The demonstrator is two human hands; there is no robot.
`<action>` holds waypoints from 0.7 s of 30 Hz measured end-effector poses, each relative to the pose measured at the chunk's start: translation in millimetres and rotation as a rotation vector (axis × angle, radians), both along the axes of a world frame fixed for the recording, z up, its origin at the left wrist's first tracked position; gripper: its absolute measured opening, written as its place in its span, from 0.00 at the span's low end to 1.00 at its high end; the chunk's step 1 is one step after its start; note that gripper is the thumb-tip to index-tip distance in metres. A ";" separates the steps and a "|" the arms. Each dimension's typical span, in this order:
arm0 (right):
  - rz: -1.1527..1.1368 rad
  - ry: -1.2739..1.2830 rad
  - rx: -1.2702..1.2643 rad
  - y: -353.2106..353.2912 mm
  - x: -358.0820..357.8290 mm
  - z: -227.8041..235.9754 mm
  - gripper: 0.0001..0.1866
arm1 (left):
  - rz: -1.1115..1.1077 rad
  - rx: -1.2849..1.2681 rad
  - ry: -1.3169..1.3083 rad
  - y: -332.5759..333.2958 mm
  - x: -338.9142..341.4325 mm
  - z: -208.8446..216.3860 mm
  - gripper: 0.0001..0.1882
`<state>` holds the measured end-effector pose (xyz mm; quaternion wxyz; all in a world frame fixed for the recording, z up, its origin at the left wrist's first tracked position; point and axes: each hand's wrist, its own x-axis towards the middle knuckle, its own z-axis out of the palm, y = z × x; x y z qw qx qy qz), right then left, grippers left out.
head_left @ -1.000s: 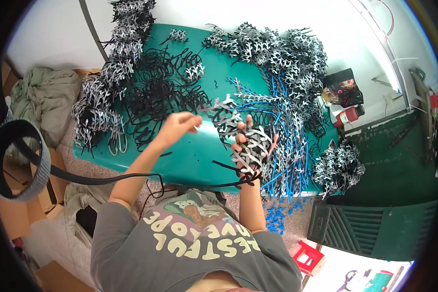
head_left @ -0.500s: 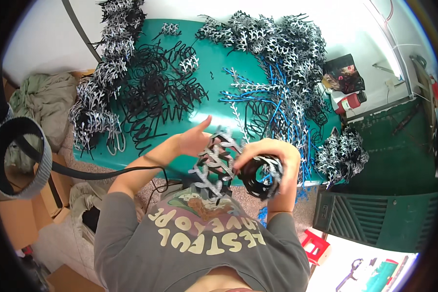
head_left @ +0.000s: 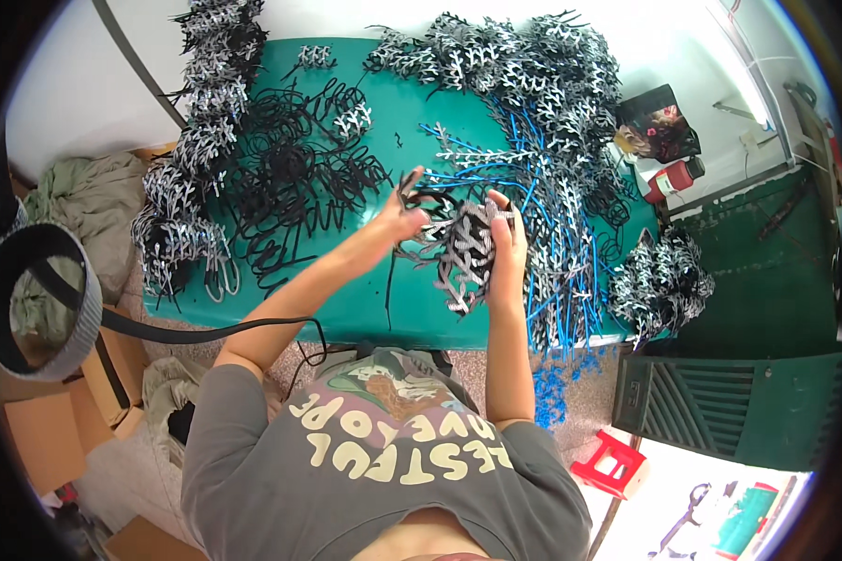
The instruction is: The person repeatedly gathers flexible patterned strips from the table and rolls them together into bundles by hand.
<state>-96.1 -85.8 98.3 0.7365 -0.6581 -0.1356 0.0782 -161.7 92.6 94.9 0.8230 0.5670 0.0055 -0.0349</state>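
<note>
A bundle of black-and-grey patterned cord hangs in the air over the near side of the green table. My right hand is wrapped round its right side, the fingers upright. At the bundle's upper left, my left hand has black strands of the cord between thumb and fingers. One thin dark strand dangles below it toward the table edge. Close to my right hand lies a spread of blue cords and black-and-white cords, running down over the front edge.
Heaped black-and-white cords line the far right of the green table, and another pile the left. Tangled black cord lies between. A red bottle stands right. A black strap with a ring crosses the left foreground.
Both hands have moved up and away from my body, over the table. The rolled cord in my right hand now shows as a looser bundle, and my left hand has come onto its black strands.
</note>
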 end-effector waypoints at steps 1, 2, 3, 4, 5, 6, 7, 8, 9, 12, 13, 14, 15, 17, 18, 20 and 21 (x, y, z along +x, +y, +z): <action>0.006 0.101 0.035 -1.5 4.4 -4.7 0.23 | -0.047 -0.090 -0.010 6.0 -0.2 -3.3 0.45; 0.017 0.175 0.093 -2.1 5.7 -2.4 0.23 | -0.093 -0.180 -0.019 11.7 -0.8 -6.7 0.43; 0.051 0.225 0.114 -2.4 5.1 1.7 0.23 | -0.094 -0.181 -0.014 14.0 -2.8 -4.0 0.43; 0.087 0.274 0.134 -3.5 4.8 4.1 0.23 | -0.096 -0.023 -0.018 16.0 -5.7 1.7 0.42; 0.124 0.292 0.146 -4.0 4.2 3.4 0.22 | -0.097 0.135 -0.022 17.4 -7.6 4.6 0.40; 0.127 0.292 0.146 -2.7 4.6 2.0 0.22 | -0.094 0.135 -0.022 18.9 -6.3 4.5 0.40; 0.125 0.282 0.128 -1.0 5.0 -1.0 0.22 | -0.074 0.221 -0.031 20.4 -4.5 3.4 0.38; 0.123 0.272 0.109 0.9 4.3 -2.5 0.22 | -0.054 0.308 -0.040 20.5 -3.7 1.1 0.35; 0.123 0.302 0.145 4.6 0.1 -0.5 0.21 | 0.041 0.253 -0.085 13.0 -4.1 -0.9 0.31; 0.159 0.353 0.293 5.0 -3.8 -10.4 0.24 | 0.132 0.199 0.078 4.5 -9.7 10.9 0.30; 0.196 0.332 0.295 3.8 -5.8 -8.2 0.26 | 0.184 0.155 -0.019 6.1 -2.9 -7.4 0.36; 0.232 0.310 0.298 1.8 -6.6 -4.6 0.28 | 0.188 0.155 -0.017 6.3 -4.5 -10.3 0.36; 0.222 0.302 0.271 0.2 -6.3 -2.8 0.30 | 0.213 0.131 -0.017 4.8 -5.4 -10.1 0.36; 0.150 0.263 0.217 -0.7 -6.1 -4.3 0.28 | 0.292 0.141 -0.112 -1.7 -5.9 -9.1 0.38; 0.105 0.248 0.188 -1.0 -7.3 -4.3 0.26 | 0.286 0.141 -0.110 -4.0 -5.7 -9.1 0.38; 0.052 0.152 0.159 2.0 -7.4 -8.4 0.23 | 0.338 0.273 -0.155 -7.8 -5.4 -9.3 0.39; 0.043 0.083 0.105 3.6 -7.7 -10.4 0.21 | 0.294 0.255 -0.112 -9.9 -6.2 -6.9 0.33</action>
